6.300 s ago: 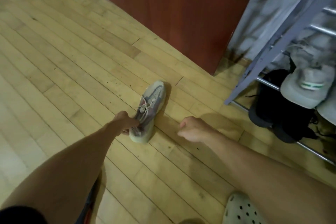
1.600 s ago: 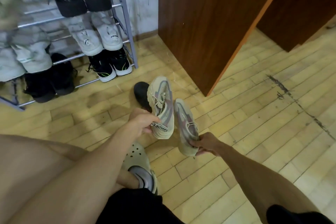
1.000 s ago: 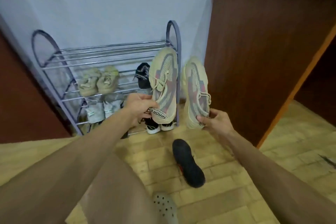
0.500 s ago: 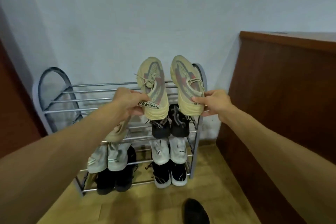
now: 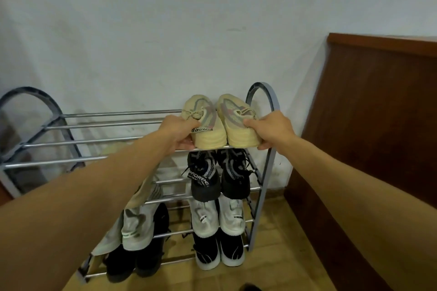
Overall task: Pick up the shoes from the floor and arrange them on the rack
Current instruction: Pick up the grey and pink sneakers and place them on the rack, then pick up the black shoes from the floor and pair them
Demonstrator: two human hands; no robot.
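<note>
Left hand (image 5: 178,130): fingers curled around heel of left beige sneaker (image 5: 205,123), thumb on top near the laces, fingertips under the sole. Forearm extended straight from 7 o'clock, bare.

Right hand (image 5: 272,129): clasps heel of right beige sneaker (image 5: 237,123), thumb across the collar, fingers wrapped beneath. Forearm enters from 4 o'clock, bare.

Both sneakers: knit mesh uppers, pinkish stripe, thick ribbed cream soles, toes toward the wall (image 5: 165,30). Side by side, touching, soles on the top tier at the right end of the rack (image 5: 106,123).

Rack: smooth chrome tubular rails, grey arched end frames. At 6 o'clock below the pair, black knit sneakers (image 5: 218,172), then white sneakers (image 5: 217,217), then black white-soled shoes (image 5: 218,251). More shoes at 7 o'clock, partly hidden by the left arm.

Wall: pale, scuffed plaster. Reddish-brown wooden panel (image 5: 378,137) at 3 o'clock. Yellowish plank floor (image 5: 279,267).
</note>
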